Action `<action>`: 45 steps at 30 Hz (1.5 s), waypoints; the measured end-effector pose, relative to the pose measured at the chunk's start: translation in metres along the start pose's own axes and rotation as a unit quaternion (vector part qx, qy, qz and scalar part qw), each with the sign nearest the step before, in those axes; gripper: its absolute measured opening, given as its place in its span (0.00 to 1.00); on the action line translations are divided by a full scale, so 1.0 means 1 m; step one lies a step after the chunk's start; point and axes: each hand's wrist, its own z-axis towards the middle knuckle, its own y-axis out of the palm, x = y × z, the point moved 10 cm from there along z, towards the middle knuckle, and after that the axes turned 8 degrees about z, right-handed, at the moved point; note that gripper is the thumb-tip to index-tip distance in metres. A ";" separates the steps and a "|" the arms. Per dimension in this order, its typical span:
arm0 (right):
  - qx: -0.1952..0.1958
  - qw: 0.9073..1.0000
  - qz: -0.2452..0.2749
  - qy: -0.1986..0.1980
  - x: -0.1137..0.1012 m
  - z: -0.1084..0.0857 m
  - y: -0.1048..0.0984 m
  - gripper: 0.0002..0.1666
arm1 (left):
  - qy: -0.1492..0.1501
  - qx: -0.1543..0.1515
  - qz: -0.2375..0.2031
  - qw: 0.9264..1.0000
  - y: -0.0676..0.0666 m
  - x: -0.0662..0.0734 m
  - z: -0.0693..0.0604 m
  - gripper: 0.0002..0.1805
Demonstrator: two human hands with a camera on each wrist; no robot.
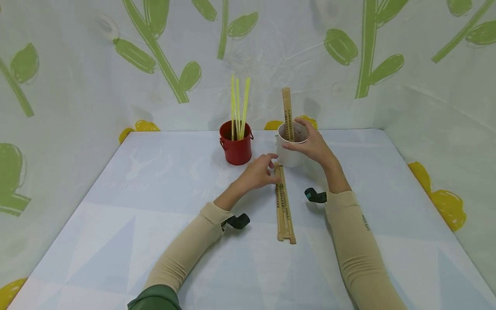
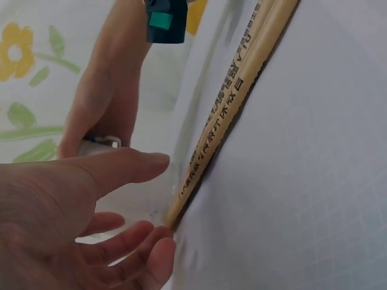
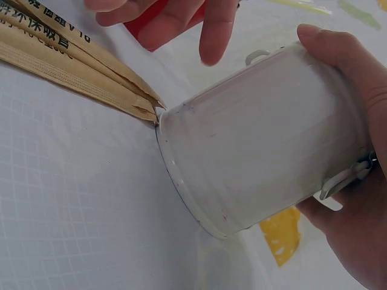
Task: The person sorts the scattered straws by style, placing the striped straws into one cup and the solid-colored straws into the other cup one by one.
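Observation:
My right hand [image 1: 317, 148] grips the white bucket [image 3: 260, 139] by its upper part, thumb on the near side and fingers across the rim. Inside this bucket stand paper-wrapped straws [image 1: 287, 113], leaning slightly left. More paper-wrapped straws [image 1: 284, 211] lie side by side on the table, their far ends close to the bucket's base. Over those far ends is my left hand [image 2: 54, 211], thumb and fingers apart and loosely bent, with no straw pinched between them. Whether its fingertips touch the straws I cannot tell.
Left of the white bucket stands a red bucket [image 1: 238, 153] holding several yellow-green sticks [image 1: 238, 107]. A patterned sheet [image 1: 286, 64] with green leaves rises behind the table [image 1: 155, 189] and along its sides. Dark wrist cameras [image 1: 315, 196] sit by both forearms.

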 end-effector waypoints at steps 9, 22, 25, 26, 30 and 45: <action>-0.001 1.000 0.004 -0.003 0.000 0.000 -0.002 0.61 | 0.011 -0.021 0.004 1.000 0.008 0.001 0.001 0.47; -0.004 1.000 0.008 -0.010 -0.002 0.000 -0.001 0.60 | 0.010 -0.039 -0.007 0.999 0.014 0.000 0.000 0.46; -0.004 1.000 0.008 -0.010 -0.002 0.000 -0.001 0.60 | 0.010 -0.043 -0.004 0.999 0.014 0.000 -0.001 0.46; -0.004 1.000 0.008 -0.010 -0.002 0.000 -0.001 0.60 | 0.009 -0.045 -0.003 0.999 0.014 -0.001 -0.001 0.46; -0.003 1.000 0.006 -0.007 -0.002 0.000 -0.001 0.60 | -0.003 -0.055 0.004 0.998 0.014 -0.002 -0.002 0.46; -0.003 1.000 -0.001 -0.001 -0.001 0.000 -0.001 0.60 | -0.065 -0.100 0.023 0.993 0.013 -0.015 -0.006 0.17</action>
